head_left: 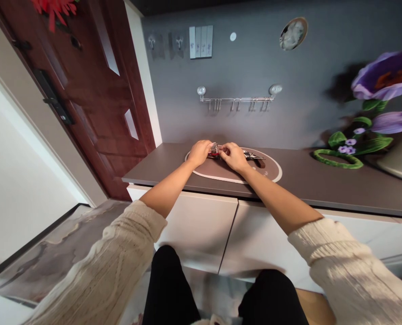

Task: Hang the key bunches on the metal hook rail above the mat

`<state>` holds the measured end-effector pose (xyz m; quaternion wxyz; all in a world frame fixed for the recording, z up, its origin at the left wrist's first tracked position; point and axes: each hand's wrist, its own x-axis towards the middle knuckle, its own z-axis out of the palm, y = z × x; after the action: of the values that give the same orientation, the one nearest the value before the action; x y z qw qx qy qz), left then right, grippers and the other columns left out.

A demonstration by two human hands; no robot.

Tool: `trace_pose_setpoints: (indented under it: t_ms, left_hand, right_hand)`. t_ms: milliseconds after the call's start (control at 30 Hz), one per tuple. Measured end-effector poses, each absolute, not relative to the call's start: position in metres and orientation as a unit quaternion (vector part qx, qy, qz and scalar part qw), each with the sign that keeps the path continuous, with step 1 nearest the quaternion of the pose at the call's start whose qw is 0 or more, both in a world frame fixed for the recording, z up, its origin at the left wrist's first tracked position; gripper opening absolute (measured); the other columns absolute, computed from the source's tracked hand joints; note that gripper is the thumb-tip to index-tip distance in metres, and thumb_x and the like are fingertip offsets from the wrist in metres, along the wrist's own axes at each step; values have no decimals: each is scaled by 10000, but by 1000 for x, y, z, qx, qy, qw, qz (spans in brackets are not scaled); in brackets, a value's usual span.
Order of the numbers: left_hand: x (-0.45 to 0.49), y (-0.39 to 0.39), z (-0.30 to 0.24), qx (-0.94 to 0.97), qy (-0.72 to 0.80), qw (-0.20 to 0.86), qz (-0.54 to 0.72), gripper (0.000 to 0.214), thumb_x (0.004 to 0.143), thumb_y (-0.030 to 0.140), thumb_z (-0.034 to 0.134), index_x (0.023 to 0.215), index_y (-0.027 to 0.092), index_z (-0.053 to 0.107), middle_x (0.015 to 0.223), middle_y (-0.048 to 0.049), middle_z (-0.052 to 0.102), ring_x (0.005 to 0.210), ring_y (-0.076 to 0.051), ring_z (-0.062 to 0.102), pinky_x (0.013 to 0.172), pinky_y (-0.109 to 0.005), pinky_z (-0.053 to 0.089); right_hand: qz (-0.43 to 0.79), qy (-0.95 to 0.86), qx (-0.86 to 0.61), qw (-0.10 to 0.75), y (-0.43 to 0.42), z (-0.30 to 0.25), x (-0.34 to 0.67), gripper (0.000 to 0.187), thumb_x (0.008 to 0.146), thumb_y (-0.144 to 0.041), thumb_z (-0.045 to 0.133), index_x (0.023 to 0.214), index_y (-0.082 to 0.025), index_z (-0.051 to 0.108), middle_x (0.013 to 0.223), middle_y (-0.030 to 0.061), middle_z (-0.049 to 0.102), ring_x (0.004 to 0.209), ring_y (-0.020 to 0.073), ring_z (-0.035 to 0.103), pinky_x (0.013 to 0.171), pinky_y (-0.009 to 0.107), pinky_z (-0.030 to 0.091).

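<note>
My left hand (200, 152) is closed, its fingertips at a small silver metal piece (214, 147) with some red just below it. Too small to name for sure, this piece sits between my two hands. My right hand (233, 155) is beside it with the fingers curled in a pinch, and what they hold is hidden. Both hands are over an oval brown mat (221, 174) with a pale rim. Right of my right hand, shiny metal items (253, 155) lie on the mat near a dark brown piece (261, 164).
The mat lies on a dark countertop (298, 180) above white cabinet doors (197, 221). A rail with hooks (236, 100) is fixed to the grey wall. Large purple flowers (386, 76) and a green ring (338, 160) stand at right. A dark red door (95, 90) is at left.
</note>
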<state>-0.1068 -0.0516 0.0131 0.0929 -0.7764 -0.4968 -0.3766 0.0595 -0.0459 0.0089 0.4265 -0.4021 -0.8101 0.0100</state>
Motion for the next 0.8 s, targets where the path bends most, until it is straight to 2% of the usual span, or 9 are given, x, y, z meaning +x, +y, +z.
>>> trace_pose_setpoints:
  t_ms: [233,533,800]
  left_hand:
    - [-103,-53,14,-792,-465,84,-386,354,907,291,281,797,160,590,800,-45,620,794,-153,523,746,-270,375]
    - [-102,-55,15,-791,-456,66,-402,337,908,290,285,847,153,586,834,-51,624,822,-144,524,772,-263,375]
    - [-104,-54,15,-751,-478,42,-453,345,901,303,284,760,153,561,710,-33,602,693,-131,530,687,-253,388]
  right_hand:
    - [7,-811,-380,444,-45,8,56,157,747,-309,555,812,-174,603,773,44,554,656,144,490,683,282,406]
    - [3,-801,-389,455,-46,9,56,143,763,-241,510,785,-162,627,749,48,559,680,154,503,699,285,402]
    - [2,-778,-377,503,-45,12,58,191,801,-263,466,811,-171,633,809,62,577,720,164,512,731,298,405]
